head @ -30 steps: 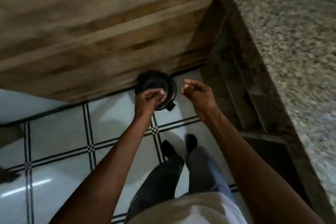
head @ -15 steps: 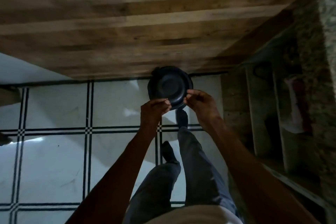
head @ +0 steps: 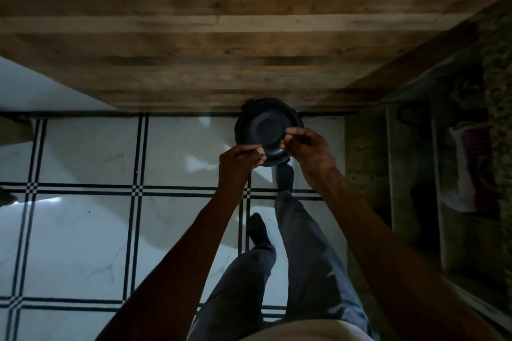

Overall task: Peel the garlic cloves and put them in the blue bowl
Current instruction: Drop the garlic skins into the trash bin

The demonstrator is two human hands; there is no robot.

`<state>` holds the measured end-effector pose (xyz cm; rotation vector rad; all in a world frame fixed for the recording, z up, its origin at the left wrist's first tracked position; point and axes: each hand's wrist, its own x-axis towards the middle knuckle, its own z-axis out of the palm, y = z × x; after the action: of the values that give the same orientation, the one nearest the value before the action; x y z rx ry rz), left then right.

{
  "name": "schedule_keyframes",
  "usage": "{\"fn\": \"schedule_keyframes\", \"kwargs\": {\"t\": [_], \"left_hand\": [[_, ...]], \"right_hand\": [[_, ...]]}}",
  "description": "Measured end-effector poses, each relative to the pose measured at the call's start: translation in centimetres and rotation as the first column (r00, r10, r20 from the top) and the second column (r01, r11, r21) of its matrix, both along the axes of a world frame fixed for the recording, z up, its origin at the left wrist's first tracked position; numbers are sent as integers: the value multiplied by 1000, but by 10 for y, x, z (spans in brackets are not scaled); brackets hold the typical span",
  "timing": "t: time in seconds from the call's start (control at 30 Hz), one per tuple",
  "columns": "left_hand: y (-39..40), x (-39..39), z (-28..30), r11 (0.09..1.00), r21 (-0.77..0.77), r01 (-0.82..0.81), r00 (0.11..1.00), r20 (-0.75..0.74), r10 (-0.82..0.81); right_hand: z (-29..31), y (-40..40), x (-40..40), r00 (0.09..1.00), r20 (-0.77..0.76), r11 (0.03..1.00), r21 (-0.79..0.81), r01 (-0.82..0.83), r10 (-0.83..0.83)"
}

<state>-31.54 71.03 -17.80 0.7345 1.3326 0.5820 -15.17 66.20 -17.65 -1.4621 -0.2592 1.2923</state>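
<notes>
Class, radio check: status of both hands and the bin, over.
Left hand and right hand pinched, contents too small to tell. Both over round black lidded bin on tiled floor. No blue bowl in view.

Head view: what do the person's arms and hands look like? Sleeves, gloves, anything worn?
Both arms are bare along all that shows, with no sleeve in view. The left hand and right hand are bare too: no gloves, and no watch, ring or band is visible in the dim light. Short fingernails show on the fingertips. Below, the person wears grey trousers and a light top.
</notes>
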Motion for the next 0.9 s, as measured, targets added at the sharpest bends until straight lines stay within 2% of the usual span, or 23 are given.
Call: {"fn": "schedule_keyframes", "kwargs": {"t": [0.17,0.33,0.67,0.8,0.9], "left_hand": [[5,2,-27,997,-61,-38,998,-54,35],[11,7,-72,992,-110,-59,992,-115,46],[17,14,-174,992,-119,-43,992,-126,28],[14,17,-214,983,-183,-26,988,-156,-3],[-1,23,-231,960,-277,-46,984,-178,-4]], "right_hand": [[-26,6,-8,1000,12,997,-78,1,0],[-79,16,-8,998,55,985,-173,-16,26],[-195,27,-3,995,-51,991,-108,85,-91],[-239,25,2,999,31,965,-259,40,-33],[-260,3,4,991,-86,977,-196,84,-103]]}}
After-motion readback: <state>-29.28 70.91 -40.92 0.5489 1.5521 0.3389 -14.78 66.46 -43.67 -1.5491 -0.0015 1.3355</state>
